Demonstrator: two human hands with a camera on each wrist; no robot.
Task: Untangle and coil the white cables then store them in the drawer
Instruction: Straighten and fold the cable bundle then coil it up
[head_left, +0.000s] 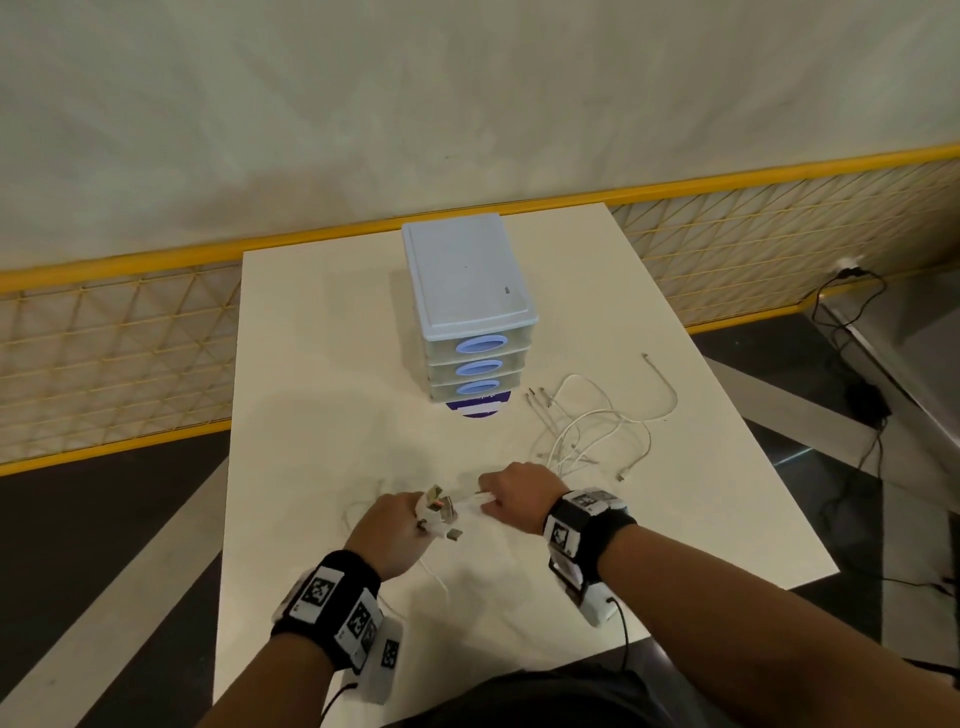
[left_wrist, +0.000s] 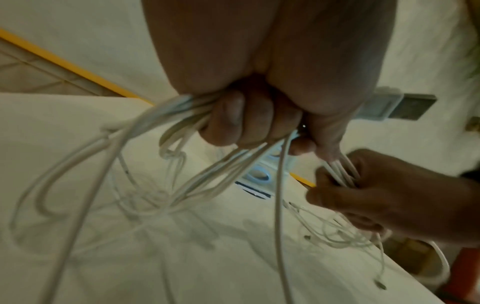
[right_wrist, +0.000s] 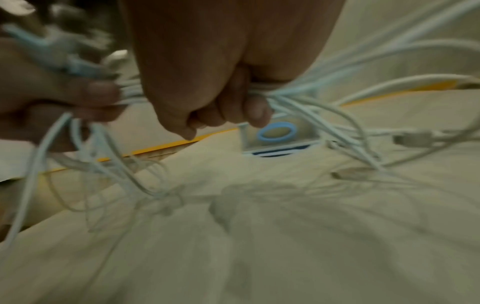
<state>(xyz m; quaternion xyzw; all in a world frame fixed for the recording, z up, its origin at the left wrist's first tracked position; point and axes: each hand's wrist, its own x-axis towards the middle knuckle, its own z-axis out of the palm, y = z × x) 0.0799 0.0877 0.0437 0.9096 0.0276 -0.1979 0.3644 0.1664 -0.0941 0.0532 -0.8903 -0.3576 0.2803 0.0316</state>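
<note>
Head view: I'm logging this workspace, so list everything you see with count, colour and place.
table: one, white, centre, bearing everything below.
drawer unit: one, pale blue top, three shut drawers with blue oval handles, at the table's far middle.
cables: several, exact count unclear, white, a loose tangle right of the drawer unit, running into both hands.
plugs: a cluster, silver and white, sticking out of the left hand's grip.
fence: one, yellow mesh with a yellow rail, behind the table.
black cords: a few, on the floor at right.
wristbands: two, black with marker tags, one on each wrist.
left hand: grips the cables near the plugs.
right hand: grips the same bundle beside it.
</note>
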